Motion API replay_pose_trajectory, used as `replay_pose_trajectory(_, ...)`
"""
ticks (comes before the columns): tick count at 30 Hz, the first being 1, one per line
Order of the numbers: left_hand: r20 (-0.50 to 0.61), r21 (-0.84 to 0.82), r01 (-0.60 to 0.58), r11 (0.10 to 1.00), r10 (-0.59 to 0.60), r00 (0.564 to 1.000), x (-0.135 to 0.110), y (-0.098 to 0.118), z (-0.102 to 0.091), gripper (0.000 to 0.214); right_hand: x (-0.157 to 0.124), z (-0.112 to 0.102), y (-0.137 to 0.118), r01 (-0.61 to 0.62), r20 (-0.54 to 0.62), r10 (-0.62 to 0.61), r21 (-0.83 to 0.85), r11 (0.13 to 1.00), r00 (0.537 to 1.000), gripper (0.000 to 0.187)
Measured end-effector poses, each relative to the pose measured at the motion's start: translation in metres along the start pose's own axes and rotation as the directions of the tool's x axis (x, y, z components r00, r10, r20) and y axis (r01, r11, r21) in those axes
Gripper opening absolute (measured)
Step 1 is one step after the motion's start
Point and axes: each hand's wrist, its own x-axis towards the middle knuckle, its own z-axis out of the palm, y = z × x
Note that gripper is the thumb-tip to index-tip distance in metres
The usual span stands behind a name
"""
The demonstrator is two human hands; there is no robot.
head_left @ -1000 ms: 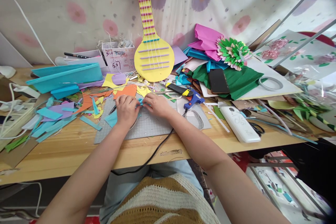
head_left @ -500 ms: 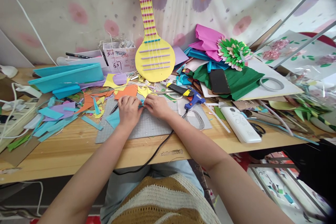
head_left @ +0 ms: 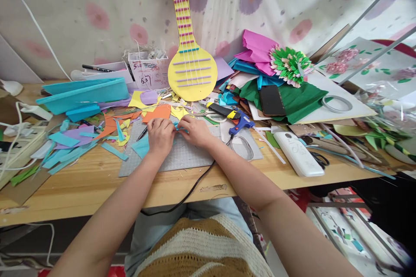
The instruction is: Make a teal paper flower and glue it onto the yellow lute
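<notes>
Both hands meet over the grey cutting mat (head_left: 195,158), fingers curled. Between their fingertips is a small piece of blue paper (head_left: 176,126), mostly hidden by the fingers. My left hand (head_left: 160,138) pinches its left side, and my right hand (head_left: 195,131) pinches its right side. A flat piece of light blue paper (head_left: 140,147) lies partly under my left hand, with a black pen (head_left: 142,133) beside it. Beyond the hands are an orange paper piece (head_left: 157,114) and a yellow paper lute (head_left: 192,73) propped upright at the back.
Right of the hands lie a yellow-black cutter (head_left: 222,111), a blue glue gun (head_left: 241,124), a tape roll (head_left: 242,148), a phone (head_left: 272,101) and a white power bank (head_left: 298,154). Blue paper strips (head_left: 65,140) litter the left side. A black cable (head_left: 191,192) crosses the table's front edge.
The hands stay in nearly the same place, still pinching the blue paper, with only slight finger movement. The whole view has shifted very slightly.
</notes>
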Motion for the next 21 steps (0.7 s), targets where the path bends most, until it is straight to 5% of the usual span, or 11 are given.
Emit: replay_pose_trajectory(21,-0.040,0.021,0.005,1.000,-0.004,0.999,-0.0013,-0.0004,0.0029,0.007,0.0009,-0.0028,-0.0001,-0.036,0.055,0.038,-0.033,0.999,0.998,0.021)
